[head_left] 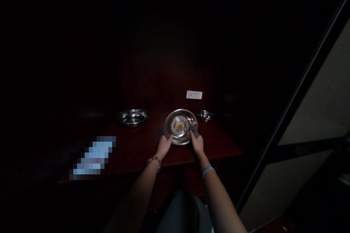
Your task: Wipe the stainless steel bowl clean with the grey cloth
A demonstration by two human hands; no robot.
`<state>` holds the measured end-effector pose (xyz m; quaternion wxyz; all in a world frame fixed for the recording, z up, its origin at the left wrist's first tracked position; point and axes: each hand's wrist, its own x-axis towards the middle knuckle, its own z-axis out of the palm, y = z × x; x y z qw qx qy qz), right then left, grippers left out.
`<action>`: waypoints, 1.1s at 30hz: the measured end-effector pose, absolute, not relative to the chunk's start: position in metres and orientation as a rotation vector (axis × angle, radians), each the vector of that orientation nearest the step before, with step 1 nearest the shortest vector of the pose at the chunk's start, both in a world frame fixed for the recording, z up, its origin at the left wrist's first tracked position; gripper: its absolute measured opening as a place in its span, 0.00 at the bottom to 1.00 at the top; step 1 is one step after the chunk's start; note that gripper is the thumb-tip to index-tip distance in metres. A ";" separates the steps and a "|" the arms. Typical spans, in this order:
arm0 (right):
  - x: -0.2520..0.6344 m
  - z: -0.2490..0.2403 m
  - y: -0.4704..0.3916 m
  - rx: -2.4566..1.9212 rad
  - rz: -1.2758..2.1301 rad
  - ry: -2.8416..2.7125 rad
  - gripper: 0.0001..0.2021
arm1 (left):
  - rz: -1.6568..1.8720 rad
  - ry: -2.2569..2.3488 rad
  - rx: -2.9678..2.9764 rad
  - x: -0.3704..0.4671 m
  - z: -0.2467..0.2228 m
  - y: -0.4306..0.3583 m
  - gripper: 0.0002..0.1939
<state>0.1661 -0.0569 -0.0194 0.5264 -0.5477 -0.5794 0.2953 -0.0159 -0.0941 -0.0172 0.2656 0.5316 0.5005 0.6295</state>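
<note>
A round, shiny steel plate (pixel 188 139) is tilted up to face me, with a yellow and red sticker at its centre. My left hand (pixel 164 145) grips its lower left rim, thumb on the front. On the lower right rim, my right hand (pixel 197 143) is closed around the edge, with a dark grey cloth (pixel 195 133) between hand and plate. A similar grey patch shows dimly beyond the left hand; the back of the plate is hidden. Whether the plate touches the table I cannot tell.
On the dark red table (pixel 131 153) stand a larger shallow steel dish (pixel 133 117) at the back left and a small steel bowl (pixel 206 115) at the back right. A blurred-out pale blue object (pixel 94 156) lies at the left. A white socket panel (pixel 194 95) is on the wall.
</note>
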 end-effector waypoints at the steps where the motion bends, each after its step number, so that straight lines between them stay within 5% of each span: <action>1: 0.166 -0.020 -0.057 -1.304 0.702 -1.387 0.23 | 1.705 1.344 1.433 -0.016 -0.017 -0.094 0.17; 33: 0.166 -0.018 -0.058 -1.292 0.700 -1.412 0.26 | 1.717 1.324 1.388 -0.016 -0.020 -0.093 0.16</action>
